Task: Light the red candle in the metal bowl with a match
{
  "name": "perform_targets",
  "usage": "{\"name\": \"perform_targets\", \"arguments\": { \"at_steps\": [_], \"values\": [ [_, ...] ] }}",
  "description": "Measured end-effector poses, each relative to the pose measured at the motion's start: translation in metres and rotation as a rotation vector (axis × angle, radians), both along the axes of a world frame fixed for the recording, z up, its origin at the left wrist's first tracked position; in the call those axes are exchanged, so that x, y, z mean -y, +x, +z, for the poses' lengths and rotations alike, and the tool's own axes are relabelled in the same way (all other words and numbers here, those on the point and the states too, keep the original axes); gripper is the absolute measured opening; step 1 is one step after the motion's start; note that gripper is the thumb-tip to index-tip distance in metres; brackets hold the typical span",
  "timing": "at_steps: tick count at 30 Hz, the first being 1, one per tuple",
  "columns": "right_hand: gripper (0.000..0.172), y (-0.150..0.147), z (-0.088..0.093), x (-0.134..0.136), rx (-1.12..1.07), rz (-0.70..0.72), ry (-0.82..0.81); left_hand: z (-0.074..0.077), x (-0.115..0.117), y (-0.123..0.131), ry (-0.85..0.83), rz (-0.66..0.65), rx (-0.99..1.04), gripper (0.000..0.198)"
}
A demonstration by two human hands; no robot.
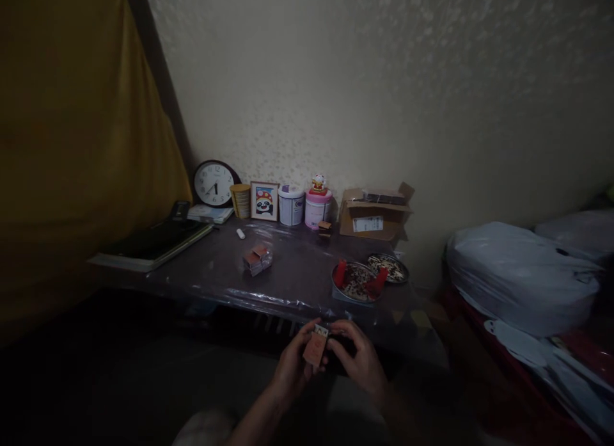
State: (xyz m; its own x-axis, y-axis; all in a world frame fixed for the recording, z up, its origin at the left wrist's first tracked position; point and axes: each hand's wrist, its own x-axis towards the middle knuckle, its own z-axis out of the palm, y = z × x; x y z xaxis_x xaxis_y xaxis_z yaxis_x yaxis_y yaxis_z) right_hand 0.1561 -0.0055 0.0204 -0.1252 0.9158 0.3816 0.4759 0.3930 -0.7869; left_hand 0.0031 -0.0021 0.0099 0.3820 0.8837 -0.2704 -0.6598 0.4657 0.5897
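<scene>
A small orange-red matchbox (315, 349), its pale inner tray partly slid out at the far end, is held in front of the table edge. My left hand (293, 363) is wrapped round it from the left and below. The thumb and forefinger of my right hand (359, 356) are closed at the box's upper right, beside the tray end. What lies inside the tray is too small to make out. Beyond my hands on the table is a plastic-wrapped bundle of similar matchboxes (258, 259).
Two round dishes, a nearer one (357, 297) with red pieces and a farther one (407, 278), hold small dark and pale bits. A clock (215, 182), picture frame (265, 219), tubs (291, 206) and a cardboard box (348, 225) line the wall. White bags (518, 273) lie right.
</scene>
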Motion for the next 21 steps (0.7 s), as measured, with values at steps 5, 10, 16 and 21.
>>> {"name": "perform_targets", "arguments": {
  "at_steps": [5,10,16,21],
  "values": [
    [0.042,-0.0057,-0.0019,0.0068,0.121,0.023,0.017,0.0002,-0.0014,-0.0011,0.001,0.048,0.102,0.045],
    [0.054,-0.0072,-0.0066,0.0081,0.199,0.067,0.016,-0.0038,-0.0027,0.0007,0.006,0.027,0.140,0.040],
    [0.055,-0.0065,-0.0068,0.0072,0.217,0.073,0.001,-0.0074,-0.0023,0.0004,0.012,0.036,0.062,0.046],
    [0.056,-0.0069,-0.0081,0.0066,0.159,0.068,-0.012,-0.0053,-0.0033,0.0000,0.047,0.030,-0.016,0.053]
  ]
}}
